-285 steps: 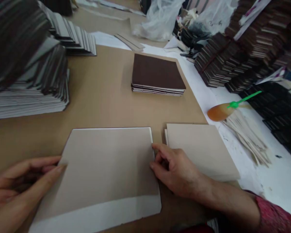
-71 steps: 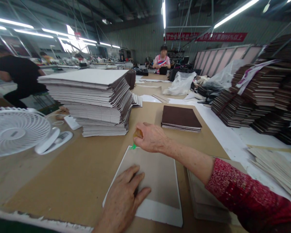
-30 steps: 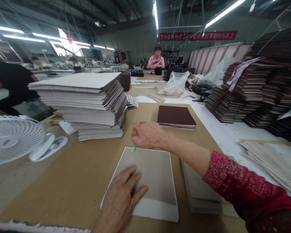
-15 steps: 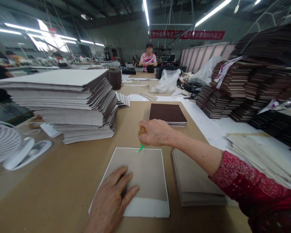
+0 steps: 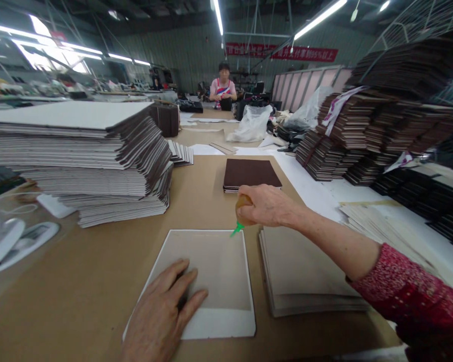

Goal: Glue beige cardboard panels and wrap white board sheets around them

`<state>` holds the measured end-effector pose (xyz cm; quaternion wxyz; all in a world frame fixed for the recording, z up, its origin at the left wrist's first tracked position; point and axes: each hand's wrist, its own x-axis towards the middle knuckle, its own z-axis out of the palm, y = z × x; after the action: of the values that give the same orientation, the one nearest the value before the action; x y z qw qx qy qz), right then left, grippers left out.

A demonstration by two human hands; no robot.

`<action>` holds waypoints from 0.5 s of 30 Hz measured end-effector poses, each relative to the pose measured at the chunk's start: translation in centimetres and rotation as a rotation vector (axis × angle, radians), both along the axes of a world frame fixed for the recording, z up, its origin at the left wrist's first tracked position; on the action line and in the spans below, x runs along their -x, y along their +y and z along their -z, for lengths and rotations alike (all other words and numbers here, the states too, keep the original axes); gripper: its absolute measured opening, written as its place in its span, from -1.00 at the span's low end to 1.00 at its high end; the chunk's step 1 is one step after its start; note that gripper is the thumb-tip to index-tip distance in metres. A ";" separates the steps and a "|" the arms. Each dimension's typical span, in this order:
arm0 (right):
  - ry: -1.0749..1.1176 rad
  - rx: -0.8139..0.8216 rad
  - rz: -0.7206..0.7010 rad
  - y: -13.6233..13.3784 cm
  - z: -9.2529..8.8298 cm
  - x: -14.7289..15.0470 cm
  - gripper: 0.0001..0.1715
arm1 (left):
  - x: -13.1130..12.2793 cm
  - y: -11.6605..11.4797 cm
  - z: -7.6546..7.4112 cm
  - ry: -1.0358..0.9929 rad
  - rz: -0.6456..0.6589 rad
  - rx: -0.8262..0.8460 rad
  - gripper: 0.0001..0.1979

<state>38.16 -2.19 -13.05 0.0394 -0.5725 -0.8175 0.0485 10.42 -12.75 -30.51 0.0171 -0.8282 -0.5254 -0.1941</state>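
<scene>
Gripping amber squeeze bottle (image 5: pixel 243 208) with green nozzle (image 5: pixel 239 228) in right hand (image 5: pixel 267 205), nozzle tip at 1 o'clock of beige white-bordered rectangular panel (image 5: pixel 222 279) versus 11 a second ago, left hand (image 5: pixel 160 306) spread flat at its 8, panel at view's 6 o'clock

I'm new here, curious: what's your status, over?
Left fingers spread on beige board. Right fingers gripping amber bottle, green nozzle near board's far-right corner. No obstruction visible.

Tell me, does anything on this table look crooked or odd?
Yes, the tall stack on the left: its layers are staggered, the upper ones jutting out past the lower. Nothing looks spilled around the bottle in the right hand.
</scene>
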 end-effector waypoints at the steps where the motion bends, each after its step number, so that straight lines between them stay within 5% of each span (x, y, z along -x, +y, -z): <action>1: 0.008 -0.001 0.007 0.0 0.2 -0.5 -0.70 | 0.0 0.0 0.0 0.000 0.000 -0.004 -0.58; 15: 0.191 -0.003 0.067 -0.9 1.2 -4.1 -0.73 | -0.1 0.0 -0.3 0.004 0.001 0.004 -0.57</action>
<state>42.28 -3.11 -14.27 0.1194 -0.5924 -0.7904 0.1002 10.56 -12.74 -30.23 0.0165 -0.8291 -0.5251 -0.1915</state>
